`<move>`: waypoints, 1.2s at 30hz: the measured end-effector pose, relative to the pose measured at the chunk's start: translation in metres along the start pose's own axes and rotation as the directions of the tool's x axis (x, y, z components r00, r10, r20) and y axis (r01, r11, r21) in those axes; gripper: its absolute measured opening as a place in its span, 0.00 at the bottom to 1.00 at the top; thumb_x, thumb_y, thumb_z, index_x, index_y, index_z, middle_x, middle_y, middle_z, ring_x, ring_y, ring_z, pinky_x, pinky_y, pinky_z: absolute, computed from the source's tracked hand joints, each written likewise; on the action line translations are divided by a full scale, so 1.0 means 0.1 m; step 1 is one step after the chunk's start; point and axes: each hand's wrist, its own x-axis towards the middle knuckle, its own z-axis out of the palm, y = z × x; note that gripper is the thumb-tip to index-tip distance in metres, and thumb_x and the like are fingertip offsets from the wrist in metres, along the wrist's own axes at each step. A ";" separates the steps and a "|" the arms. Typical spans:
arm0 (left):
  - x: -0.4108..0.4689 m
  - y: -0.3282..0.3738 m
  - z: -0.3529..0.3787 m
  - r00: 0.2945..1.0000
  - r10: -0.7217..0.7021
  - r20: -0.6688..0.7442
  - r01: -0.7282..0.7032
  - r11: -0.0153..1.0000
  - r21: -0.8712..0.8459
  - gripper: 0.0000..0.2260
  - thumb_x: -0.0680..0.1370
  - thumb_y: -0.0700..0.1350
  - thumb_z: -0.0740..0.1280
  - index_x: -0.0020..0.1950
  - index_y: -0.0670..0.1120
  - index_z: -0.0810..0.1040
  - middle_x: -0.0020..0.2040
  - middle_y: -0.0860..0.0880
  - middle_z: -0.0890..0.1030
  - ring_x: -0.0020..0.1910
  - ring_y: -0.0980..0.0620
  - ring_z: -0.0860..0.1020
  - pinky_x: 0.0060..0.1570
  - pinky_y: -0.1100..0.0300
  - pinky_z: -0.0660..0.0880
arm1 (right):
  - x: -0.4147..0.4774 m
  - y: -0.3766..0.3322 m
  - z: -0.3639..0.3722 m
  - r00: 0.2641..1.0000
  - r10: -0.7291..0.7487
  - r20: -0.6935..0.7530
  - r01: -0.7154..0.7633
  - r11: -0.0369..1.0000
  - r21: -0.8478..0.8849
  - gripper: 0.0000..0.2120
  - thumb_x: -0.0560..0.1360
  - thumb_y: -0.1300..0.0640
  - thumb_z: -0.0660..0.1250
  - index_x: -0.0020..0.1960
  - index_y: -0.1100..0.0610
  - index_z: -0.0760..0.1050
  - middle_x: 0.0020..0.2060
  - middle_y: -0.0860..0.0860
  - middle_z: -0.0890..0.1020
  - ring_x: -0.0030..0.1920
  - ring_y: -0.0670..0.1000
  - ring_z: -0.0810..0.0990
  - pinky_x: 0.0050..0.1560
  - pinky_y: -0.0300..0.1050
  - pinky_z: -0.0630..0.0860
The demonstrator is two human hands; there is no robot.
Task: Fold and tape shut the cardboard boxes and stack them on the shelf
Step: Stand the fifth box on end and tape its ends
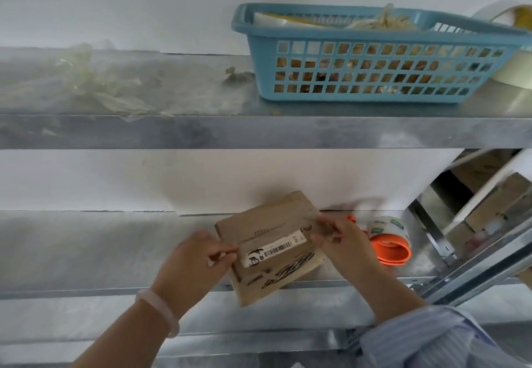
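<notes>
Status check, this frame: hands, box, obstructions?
Left hand and right hand pinch opposite edges of the small brown cardboard box. Box overhangs front edge of grey metal shelf, not yet stacked. Orange tape dispenser beside right hand, not blocking.

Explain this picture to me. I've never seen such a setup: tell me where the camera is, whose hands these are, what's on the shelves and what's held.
No machine here: a person works bare-handed, and the one camera sits on their head, looking forward and down. The left hand and right hand grip a small cardboard box by its sides, at the lower shelf. Right of it lies an orange tape dispenser. On the upper shelf are a blue basket, crumpled plastic and a tape roll.
</notes>
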 end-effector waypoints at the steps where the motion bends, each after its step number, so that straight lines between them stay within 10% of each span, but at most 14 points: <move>1: 0.02 -0.06 0.00 0.998 0.041 -0.037 -0.041 0.999 0.007 0.11 0.74 0.53 0.72 0.57 0.62 0.81 0.52 0.63 0.73 0.49 0.61 0.74 0.50 0.70 0.68 | 0.04 -0.03 0.00 1.000 -0.028 0.013 0.028 0.999 -0.036 0.20 0.76 0.51 0.70 0.67 0.47 0.74 0.58 0.45 0.78 0.54 0.45 0.75 0.53 0.39 0.70; 4: 0.15 -0.21 0.02 0.993 0.102 0.057 -0.104 0.994 0.036 0.26 0.72 0.63 0.70 0.69 0.63 0.70 0.71 0.63 0.61 0.69 0.58 0.62 0.69 0.59 0.61 | 0.13 -0.06 0.01 0.997 -0.068 0.044 0.075 0.981 -0.180 0.21 0.78 0.50 0.66 0.71 0.47 0.71 0.70 0.47 0.73 0.67 0.50 0.70 0.64 0.44 0.67; 8: 0.19 -0.21 0.08 0.987 0.098 0.128 -0.090 0.994 -0.062 0.40 0.61 0.82 0.54 0.68 0.64 0.72 0.69 0.65 0.62 0.69 0.58 0.64 0.71 0.57 0.63 | 0.00 -0.08 0.04 0.985 -0.060 -0.163 0.025 0.978 -0.207 0.23 0.75 0.46 0.70 0.68 0.45 0.72 0.70 0.49 0.69 0.71 0.53 0.64 0.72 0.53 0.63; 14: -0.05 0.07 0.28 0.994 0.107 0.027 -0.100 0.976 -0.192 0.36 0.59 0.80 0.60 0.62 0.64 0.73 0.59 0.67 0.61 0.57 0.67 0.68 0.51 0.79 0.66 | -0.42 -0.10 0.38 1.000 0.007 -0.013 -0.006 0.999 0.048 0.28 0.73 0.45 0.72 0.70 0.43 0.66 0.64 0.42 0.67 0.62 0.44 0.70 0.66 0.50 0.73; 19: -0.16 0.16 0.48 0.989 0.101 0.105 -0.057 0.931 -0.360 0.30 0.65 0.65 0.72 0.65 0.63 0.71 0.68 0.65 0.58 0.52 0.59 0.77 0.48 0.71 0.76 | -0.38 0.03 0.36 0.999 -0.034 0.038 0.029 0.991 0.132 0.28 0.76 0.48 0.69 0.73 0.40 0.63 0.64 0.42 0.72 0.59 0.40 0.73 0.61 0.43 0.75; 25: -0.09 0.27 0.66 0.998 0.027 0.057 -0.004 0.930 -0.368 0.29 0.63 0.65 0.72 0.63 0.68 0.69 0.71 0.56 0.63 0.42 0.60 0.77 0.42 0.67 0.78 | -0.15 0.11 0.01 0.981 -0.105 0.166 0.112 0.993 -0.032 0.26 0.78 0.43 0.64 0.75 0.39 0.61 0.68 0.43 0.71 0.65 0.45 0.70 0.67 0.49 0.71; 31: -0.08 0.27 0.70 0.998 0.006 0.059 0.018 0.917 -0.399 0.29 0.63 0.56 0.74 0.63 0.65 0.70 0.71 0.55 0.63 0.42 0.51 0.78 0.41 0.65 0.79 | 0.18 0.66 -0.69 0.991 -0.004 -0.131 -0.040 0.943 -0.330 0.38 0.75 0.43 0.68 0.79 0.42 0.51 0.79 0.44 0.51 0.78 0.51 0.53 0.75 0.54 0.58; 36: -0.10 0.29 0.72 0.999 -0.033 0.021 0.039 0.917 -0.398 0.34 0.64 0.55 0.74 0.67 0.66 0.63 0.69 0.60 0.63 0.42 0.53 0.78 0.40 0.66 0.78 | 0.39 1.34 -0.96 0.979 0.180 0.096 -0.122 0.895 -0.428 0.49 0.73 0.47 0.73 0.80 0.50 0.42 0.80 0.51 0.48 0.79 0.53 0.49 0.78 0.53 0.52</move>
